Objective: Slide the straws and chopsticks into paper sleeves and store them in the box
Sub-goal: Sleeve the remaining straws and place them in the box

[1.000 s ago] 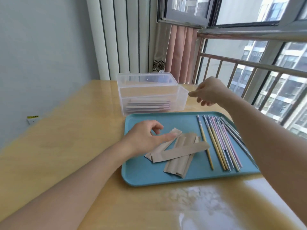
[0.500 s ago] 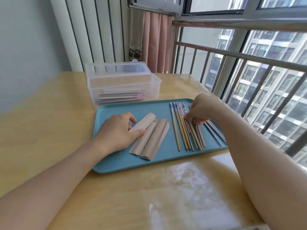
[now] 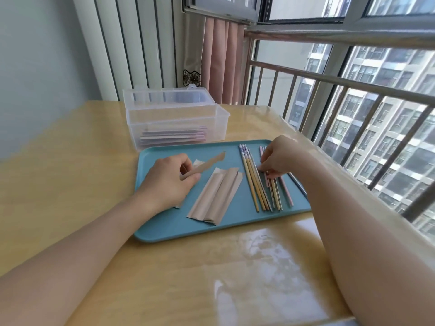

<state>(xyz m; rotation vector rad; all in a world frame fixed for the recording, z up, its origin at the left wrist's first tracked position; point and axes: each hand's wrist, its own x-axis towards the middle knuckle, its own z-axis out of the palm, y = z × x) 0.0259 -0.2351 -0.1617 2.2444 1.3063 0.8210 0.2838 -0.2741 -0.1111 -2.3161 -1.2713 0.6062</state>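
Altogether: one box, one tray, two hands.

left hand rests palm down, thumb and fingers pinched together; right hand sits farther right, knuckles up, fingertips curled downward.

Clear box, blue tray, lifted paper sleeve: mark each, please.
clear box (image 3: 213,128), head view, right front wall.
blue tray (image 3: 235,223), head view, bare near floor.
lifted paper sleeve (image 3: 208,165), head view, free end.
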